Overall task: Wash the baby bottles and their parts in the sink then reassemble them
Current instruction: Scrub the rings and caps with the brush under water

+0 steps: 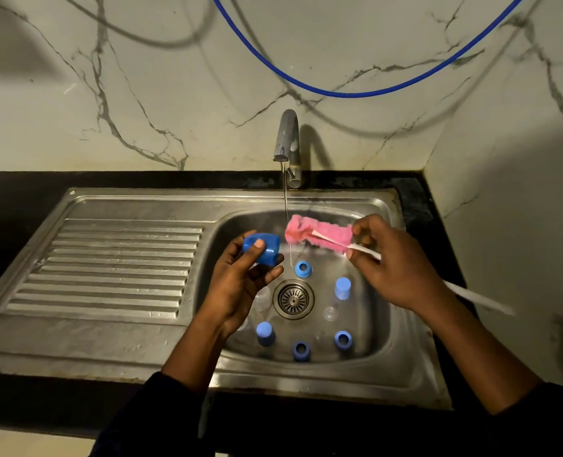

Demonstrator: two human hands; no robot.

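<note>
1. I see a black counter [26, 199] with a steel sink [306, 384] set into it.
2. The sink's left part is a ribbed drainboard [108, 265]; its basin [380, 301] is on the right.
3. A round drain strainer [293, 299] sits mid-floor in the basin.
4. Three blue rings stand around it with their holes up: one behind [303, 268], two in front [301, 350] [343, 340].
5. Two blue caps stand there too, one to the right [343, 287] and one front-left [265, 333].
6. Clear pieces lie just right [330, 313] and left [262, 296] of the strainer; I can't make out their shape.
7. The tap [288, 143] rises at the back rim.
</note>
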